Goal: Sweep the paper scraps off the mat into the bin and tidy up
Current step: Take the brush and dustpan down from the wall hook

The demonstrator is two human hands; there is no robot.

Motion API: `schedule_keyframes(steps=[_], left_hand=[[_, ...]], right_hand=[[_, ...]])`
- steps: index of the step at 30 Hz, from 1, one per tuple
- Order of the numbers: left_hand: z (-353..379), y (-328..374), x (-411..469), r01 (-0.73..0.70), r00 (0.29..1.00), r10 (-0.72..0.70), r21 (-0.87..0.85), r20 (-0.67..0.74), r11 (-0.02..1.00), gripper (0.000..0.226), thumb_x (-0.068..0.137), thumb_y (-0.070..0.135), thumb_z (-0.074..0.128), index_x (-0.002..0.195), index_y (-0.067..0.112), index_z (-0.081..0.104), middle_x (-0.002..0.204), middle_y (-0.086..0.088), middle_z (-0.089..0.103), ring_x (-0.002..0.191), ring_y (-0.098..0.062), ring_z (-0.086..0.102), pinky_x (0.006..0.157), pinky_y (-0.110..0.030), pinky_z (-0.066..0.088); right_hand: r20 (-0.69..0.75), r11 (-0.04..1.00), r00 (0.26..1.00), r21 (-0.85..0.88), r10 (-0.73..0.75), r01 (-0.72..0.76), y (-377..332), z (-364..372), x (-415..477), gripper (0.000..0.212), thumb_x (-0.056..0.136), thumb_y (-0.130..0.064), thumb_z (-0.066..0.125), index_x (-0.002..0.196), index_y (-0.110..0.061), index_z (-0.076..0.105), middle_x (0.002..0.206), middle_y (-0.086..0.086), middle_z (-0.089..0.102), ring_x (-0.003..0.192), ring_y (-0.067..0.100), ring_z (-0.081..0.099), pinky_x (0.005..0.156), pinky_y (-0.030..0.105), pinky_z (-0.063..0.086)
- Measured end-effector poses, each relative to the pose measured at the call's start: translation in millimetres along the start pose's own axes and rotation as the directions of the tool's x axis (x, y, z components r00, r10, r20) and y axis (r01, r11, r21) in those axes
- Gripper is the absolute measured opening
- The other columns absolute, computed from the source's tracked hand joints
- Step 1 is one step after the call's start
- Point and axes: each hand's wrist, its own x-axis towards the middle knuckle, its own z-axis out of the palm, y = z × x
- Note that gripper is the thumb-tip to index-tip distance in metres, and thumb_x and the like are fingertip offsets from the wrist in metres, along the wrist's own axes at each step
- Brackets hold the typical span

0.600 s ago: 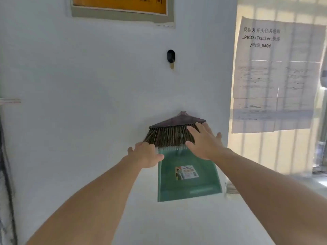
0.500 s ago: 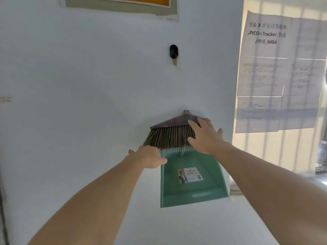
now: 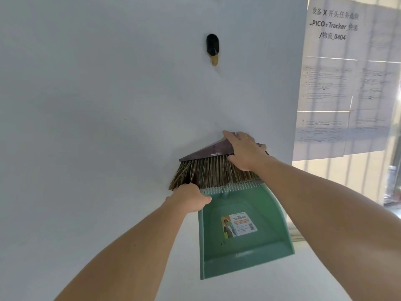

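Note:
A brown broom head (image 3: 206,152) with tan bristles (image 3: 208,174) lies against the white wall, bristles pointing down into the top of a green dustpan (image 3: 243,248). My right hand (image 3: 245,153) lies over the right half of the broom head, fingers spread across its top and thumb at the bristle line. My left hand (image 3: 191,199) curls round the dustpan's upper left corner. The dustpan bears a printed label (image 3: 238,224). No paper scraps, mat or bin are in view.
A black wall hook (image 3: 212,47) with a tan tip sits on the wall above the broom. Printed sheets (image 3: 345,83) hang on a bright window at the right. The white wall (image 3: 97,116) fills the left side.
My right hand has slid up from the bristles onto the broom head's top. My left hand stays at the dustpan's corner. The view has moved closer and a little upward.

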Motion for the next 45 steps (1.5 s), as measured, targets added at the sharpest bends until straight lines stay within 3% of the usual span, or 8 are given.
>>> schedule_keyframes(steps=[8,11,16,26,31,36,39,45], left_hand=[[1,-2,14,0.013,1.0,-0.02,-0.28,-0.022,0.96,0.03,0.091,0.039,0.059,0.085,0.01,0.052,0.078,-0.004,0.05,0.07,-0.019,0.05,0.063,-0.029,0.04],[1,-4,16,0.053,0.998,-0.068,-0.452,-0.017,0.891,0.03,0.093,0.036,0.06,0.086,0.008,0.053,0.077,-0.005,0.048,0.066,-0.019,0.047,0.068,-0.032,0.045],[-2,-2,17,0.029,0.994,-0.089,-0.63,-0.064,0.776,0.033,0.093,0.03,0.063,0.111,0.003,0.06,0.102,-0.012,0.06,0.095,-0.03,0.061,0.09,-0.044,0.054],[-1,25,-3,-0.127,0.98,0.045,-0.427,-0.196,0.896,0.037,0.097,0.026,0.055,0.13,0.01,0.056,0.117,-0.008,0.063,0.078,-0.011,0.054,0.063,-0.024,0.039],[-2,41,-27,-0.171,0.948,0.074,-0.299,-0.31,0.939,0.02,0.1,0.024,0.05,0.104,0.007,0.06,0.09,-0.005,0.06,0.065,-0.011,0.052,0.051,-0.023,0.036],[9,55,-63,-0.195,0.924,0.126,-0.16,-0.361,0.968,0.023,0.101,0.019,0.044,0.112,0.008,0.061,0.098,-0.007,0.061,0.085,-0.022,0.063,0.065,-0.029,0.05],[15,64,-87,-0.218,0.913,0.2,-0.011,-0.355,0.976,0.02,0.098,0.013,0.044,0.11,0.006,0.059,0.099,-0.011,0.062,0.086,-0.022,0.059,0.067,-0.029,0.046],[37,92,-156,-0.11,0.95,0.127,0.075,-0.284,0.991,0.03,0.097,0.029,0.048,0.117,0.006,0.047,0.11,-0.014,0.059,0.101,-0.029,0.058,0.089,-0.04,0.05]], right_hand=[[-0.027,1.0,1.0,-0.025,0.006,-0.006,-2,5,10,0.067,0.092,-0.031,0.062,0.147,-0.039,0.025,0.148,0.008,0.025,0.131,0.033,0.034,0.103,0.062,0.03],[-0.044,1.0,0.999,-0.024,0.003,-0.004,-5,-1,13,0.062,0.086,-0.029,0.069,0.139,-0.037,0.036,0.14,0.007,0.034,0.123,0.033,0.04,0.1,0.059,0.031],[-0.115,0.991,0.993,-0.134,-0.021,0.005,-8,-13,8,0.061,0.083,-0.035,0.072,0.134,-0.031,0.039,0.139,0.005,0.037,0.119,0.032,0.045,0.095,0.055,0.033],[-0.291,0.971,0.957,-0.222,0.019,-0.087,10,-39,-19,0.056,0.083,-0.035,0.072,0.128,-0.027,0.039,0.129,0.008,0.043,0.109,0.032,0.05,0.09,0.057,0.036],[-0.287,0.966,0.954,-0.211,0.086,-0.151,12,-53,-46,0.059,0.084,-0.036,0.07,0.132,-0.024,0.037,0.129,0.01,0.042,0.113,0.033,0.048,0.093,0.058,0.034],[-0.266,0.976,0.957,-0.152,0.113,-0.158,9,-65,-81,0.058,0.082,-0.029,0.072,0.127,-0.022,0.036,0.123,0.011,0.038,0.094,0.032,0.055,0.091,0.056,0.037],[-0.259,0.99,0.963,-0.099,0.075,-0.104,14,-73,-111,0.058,0.082,-0.025,0.074,0.125,-0.019,0.036,0.12,0.011,0.038,0.086,0.03,0.056,0.075,0.045,0.049],[-0.173,0.989,0.981,-0.097,0.091,-0.109,35,-93,-189,0.062,0.081,-0.039,0.075,0.125,-0.017,0.037,0.118,0.01,0.042,0.082,0.026,0.049,0.065,0.037,0.04]])
